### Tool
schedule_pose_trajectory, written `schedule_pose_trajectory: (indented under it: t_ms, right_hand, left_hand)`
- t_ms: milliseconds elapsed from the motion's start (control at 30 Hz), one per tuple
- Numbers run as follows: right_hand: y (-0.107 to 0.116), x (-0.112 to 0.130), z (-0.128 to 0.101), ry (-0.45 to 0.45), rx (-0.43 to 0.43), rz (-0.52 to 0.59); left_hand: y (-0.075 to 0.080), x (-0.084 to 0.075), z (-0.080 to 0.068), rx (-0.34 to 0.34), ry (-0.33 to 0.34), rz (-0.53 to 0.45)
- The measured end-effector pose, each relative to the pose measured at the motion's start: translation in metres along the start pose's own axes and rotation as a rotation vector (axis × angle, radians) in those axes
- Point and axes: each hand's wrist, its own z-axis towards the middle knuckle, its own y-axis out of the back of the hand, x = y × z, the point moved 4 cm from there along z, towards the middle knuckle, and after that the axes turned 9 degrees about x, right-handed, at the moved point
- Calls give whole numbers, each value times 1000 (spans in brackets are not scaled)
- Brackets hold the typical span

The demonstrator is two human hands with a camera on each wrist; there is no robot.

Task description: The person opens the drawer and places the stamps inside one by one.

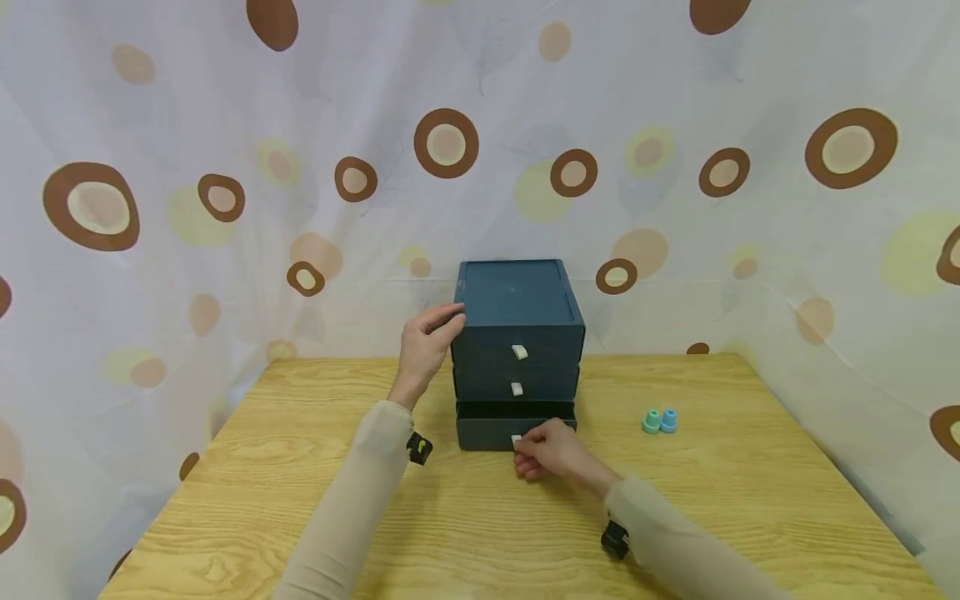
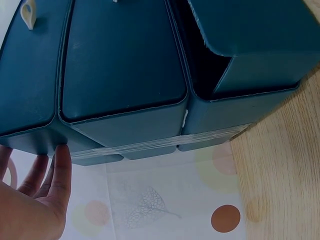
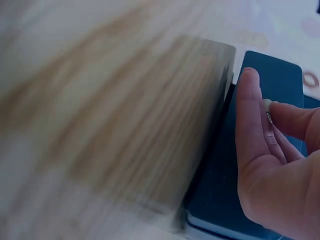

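A dark blue three-drawer cabinet (image 1: 516, 292) stands on the table, with a small white pull tab on each drawer. Its bottom drawer (image 1: 482, 435) is pulled partway out, and the dark gap above its front shows no contents. My right hand (image 1: 558, 452) pinches that drawer's white tab (image 3: 267, 105) between thumb and fingers. Against the cabinet's left side, near the upper front corner, my left hand (image 1: 425, 348) rests with its fingers fairly straight. In the left wrist view its fingertips (image 2: 62, 152) touch the side wall of the top unit.
Two small stepped pieces, one green (image 1: 652, 421) and one blue (image 1: 668, 421), stand side by side on the wooden table (image 1: 315, 467) right of the cabinet. Behind hangs a patterned white curtain (image 1: 495, 83). Clear tape (image 2: 150, 146) runs along the cabinet's side.
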Motion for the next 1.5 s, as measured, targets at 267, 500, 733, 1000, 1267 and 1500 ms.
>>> schedule_pose_trajectory:
  t_ms: [267,500,733,1000,1267,1500]
  right_hand:
    - [-6,4,-11,79,-16,-184]
    - [-12,6,-21,135,-35,-372]
    - [-10,7,-23,153,-24,-434]
    - [-9,8,-26,139,43,-439]
    - [-12,8,-31,123,81,-401]
    - [-14,10,-33,130,83,-394]
  left_hand:
    - [1,15,6,-28,-24,22]
    - [-1,16,4,-27,-13,29]
    - [-2,9,3,1,11,26]
    - [-3,-19,-8,9,14,48]
    - [-2,-19,-7,7,4,49]
    - [-1,-18,-8,6,-5,47]
